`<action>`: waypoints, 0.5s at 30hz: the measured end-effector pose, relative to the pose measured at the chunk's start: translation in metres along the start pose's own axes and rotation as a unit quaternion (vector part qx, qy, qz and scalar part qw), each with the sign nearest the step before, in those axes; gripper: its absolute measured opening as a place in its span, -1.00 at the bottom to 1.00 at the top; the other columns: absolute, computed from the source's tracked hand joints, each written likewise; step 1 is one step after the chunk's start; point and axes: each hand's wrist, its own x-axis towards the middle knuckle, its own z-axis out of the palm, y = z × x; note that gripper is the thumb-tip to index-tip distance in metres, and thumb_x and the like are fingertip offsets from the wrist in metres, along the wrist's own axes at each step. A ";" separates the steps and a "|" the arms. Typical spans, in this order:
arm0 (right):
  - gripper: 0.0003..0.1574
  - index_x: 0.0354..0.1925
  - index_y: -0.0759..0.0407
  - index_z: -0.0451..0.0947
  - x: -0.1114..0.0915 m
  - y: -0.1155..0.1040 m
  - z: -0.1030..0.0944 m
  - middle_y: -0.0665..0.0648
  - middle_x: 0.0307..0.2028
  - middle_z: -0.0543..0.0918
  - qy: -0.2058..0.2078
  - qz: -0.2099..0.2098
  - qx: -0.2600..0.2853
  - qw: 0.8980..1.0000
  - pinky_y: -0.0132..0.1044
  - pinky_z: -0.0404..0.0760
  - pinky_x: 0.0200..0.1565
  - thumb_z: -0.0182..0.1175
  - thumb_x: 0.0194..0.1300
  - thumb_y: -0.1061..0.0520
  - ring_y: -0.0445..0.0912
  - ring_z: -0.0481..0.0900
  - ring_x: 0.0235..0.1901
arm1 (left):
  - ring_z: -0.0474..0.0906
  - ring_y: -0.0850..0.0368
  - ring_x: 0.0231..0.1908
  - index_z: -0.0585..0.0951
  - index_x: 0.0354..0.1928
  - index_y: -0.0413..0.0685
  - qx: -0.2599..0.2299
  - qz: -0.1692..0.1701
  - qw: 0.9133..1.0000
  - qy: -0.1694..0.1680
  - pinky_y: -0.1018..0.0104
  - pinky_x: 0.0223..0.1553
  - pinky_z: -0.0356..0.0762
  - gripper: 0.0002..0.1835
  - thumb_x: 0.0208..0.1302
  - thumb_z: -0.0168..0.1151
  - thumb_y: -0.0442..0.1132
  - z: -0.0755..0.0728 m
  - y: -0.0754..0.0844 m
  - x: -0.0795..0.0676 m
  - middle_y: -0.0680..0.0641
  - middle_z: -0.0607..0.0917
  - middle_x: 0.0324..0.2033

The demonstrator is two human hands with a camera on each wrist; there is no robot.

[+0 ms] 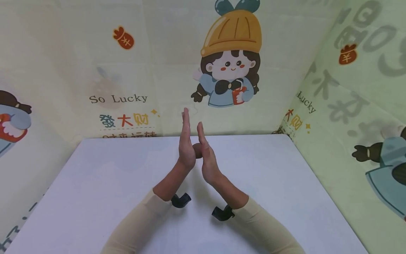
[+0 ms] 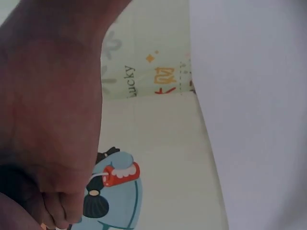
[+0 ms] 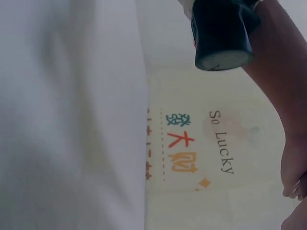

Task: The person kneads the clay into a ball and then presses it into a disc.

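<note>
A small brown ball-like lump (image 1: 198, 151) sits between the two palms above the white table, near its back. My left hand (image 1: 186, 150) stands upright against the lump's left side, fingers straight and pointing up. Facing it, my right hand (image 1: 208, 157) presses from the other side, its fingers also straight and tilted a little. The palms cover part of the lump. In the left wrist view, the lump (image 2: 18, 189) appears dark at the lower left, partly hidden by hands. The right wrist view catches the left hand only at its right edge.
The white table (image 1: 95, 190) spreads below both arms. Behind and beside it hangs a pale printed cloth (image 1: 171, 70) with cartoon figures and lettering. A black wrist device (image 1: 181, 200) is on the left wrist, and another black device (image 1: 223, 213) on the right.
</note>
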 end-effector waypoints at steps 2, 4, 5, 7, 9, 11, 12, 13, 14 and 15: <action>-0.04 0.69 0.21 -0.28 -0.001 -0.001 0.002 0.32 0.47 0.36 -0.008 -0.002 -0.002 1.000 0.06 0.30 0.33 -0.56 0.68 -0.37 -0.04 0.47 0.13 | -0.36 0.31 0.61 -0.16 0.71 -0.07 0.002 -0.003 1.000 0.010 0.06 0.56 -0.43 -0.28 0.62 -0.50 0.01 -0.003 -0.003 0.003 0.06 -0.20 0.69; -0.01 0.69 0.20 -0.31 -0.003 -0.002 0.004 0.17 0.68 -0.10 -0.015 -0.003 0.001 1.000 0.15 0.16 0.44 -0.55 0.66 -0.40 -0.02 0.28 0.41 | -0.35 0.32 0.61 -0.15 0.70 -0.08 0.002 -0.007 1.000 0.019 0.10 0.56 -0.40 -0.29 0.63 -0.49 0.01 -0.006 -0.007 0.006 0.06 -0.19 0.69; 0.00 0.69 0.20 -0.32 -0.004 -0.003 0.005 0.13 0.69 -0.13 -0.016 -0.003 0.002 1.000 0.18 0.14 0.46 -0.55 0.66 -0.41 -0.02 0.21 0.48 | -0.34 0.32 0.61 -0.14 0.70 -0.09 0.000 -0.008 1.000 0.022 0.11 0.56 -0.39 -0.29 0.64 -0.49 0.00 -0.008 -0.008 0.007 0.04 -0.19 0.69; 0.03 0.69 0.19 -0.34 -0.005 -0.005 0.007 0.04 0.69 -0.26 -0.018 -0.004 0.004 1.000 0.20 -0.01 0.51 -0.54 0.64 -0.44 -0.02 -0.07 0.61 | -0.35 0.32 0.61 -0.14 0.70 -0.09 -0.004 -0.012 1.000 0.025 0.13 0.56 -0.38 -0.30 0.64 -0.49 0.00 -0.011 -0.011 0.009 0.05 -0.19 0.69; 0.02 0.69 0.18 -0.35 -0.006 -0.006 0.009 -0.01 0.69 -0.27 -0.017 -0.006 0.003 1.000 0.19 -0.07 0.53 -0.54 0.64 -0.44 -0.04 -0.16 0.64 | -0.36 0.30 0.61 -0.14 0.70 -0.09 -0.007 -0.015 0.999 0.028 0.11 0.56 -0.40 -0.30 0.64 -0.49 -0.01 -0.013 -0.015 0.011 0.02 -0.19 0.69; 0.01 0.70 0.18 -0.34 -0.007 -0.008 0.010 0.00 0.69 -0.26 -0.016 -0.010 -0.002 1.000 0.16 -0.16 0.55 -0.54 0.65 -0.43 -0.05 -0.24 0.65 | -0.39 0.27 0.62 -0.15 0.70 -0.08 -0.008 -0.016 1.000 0.026 0.06 0.56 -0.43 -0.29 0.62 -0.49 -0.02 -0.014 -0.018 0.013 0.00 -0.21 0.69; 0.00 0.70 0.18 -0.33 -0.007 -0.007 0.010 0.01 0.69 -0.25 -0.014 -0.014 -0.004 1.000 0.15 -0.18 0.55 -0.54 0.65 -0.41 -0.06 -0.27 0.65 | -0.40 0.26 0.62 -0.15 0.71 -0.07 -0.009 -0.017 1.000 0.024 0.05 0.56 -0.45 -0.28 0.61 -0.48 -0.01 -0.015 -0.020 0.014 0.01 -0.22 0.69; -0.01 0.70 0.18 -0.32 -0.007 -0.008 0.010 0.01 0.69 -0.24 -0.012 -0.017 -0.007 1.000 0.14 -0.19 0.55 -0.55 0.66 -0.40 -0.06 -0.27 0.65 | -0.41 0.25 0.62 -0.16 0.71 -0.07 -0.010 -0.018 1.000 0.023 0.02 0.55 -0.46 -0.28 0.60 -0.48 -0.01 -0.015 -0.022 0.015 0.01 -0.23 0.69; -0.02 0.70 0.18 -0.31 -0.008 -0.007 0.010 0.01 0.69 -0.23 -0.009 -0.021 -0.009 1.000 0.14 -0.18 0.55 -0.55 0.66 -0.40 -0.05 -0.27 0.65 | -0.41 0.25 0.62 -0.15 0.71 -0.06 -0.011 -0.018 1.000 0.021 0.00 0.55 -0.48 -0.28 0.60 -0.47 -0.01 -0.016 -0.024 0.015 -0.01 -0.23 0.69; -0.02 0.70 0.19 -0.29 -0.008 -0.007 0.010 0.01 0.69 -0.22 -0.007 -0.025 -0.012 1.000 0.13 -0.18 0.56 -0.55 0.66 -0.39 -0.05 -0.27 0.65 | -0.41 0.24 0.62 -0.15 0.71 -0.06 -0.011 -0.019 1.000 0.018 -0.02 0.55 -0.48 -0.27 0.60 -0.47 -0.01 -0.016 -0.026 0.016 -0.02 -0.24 0.69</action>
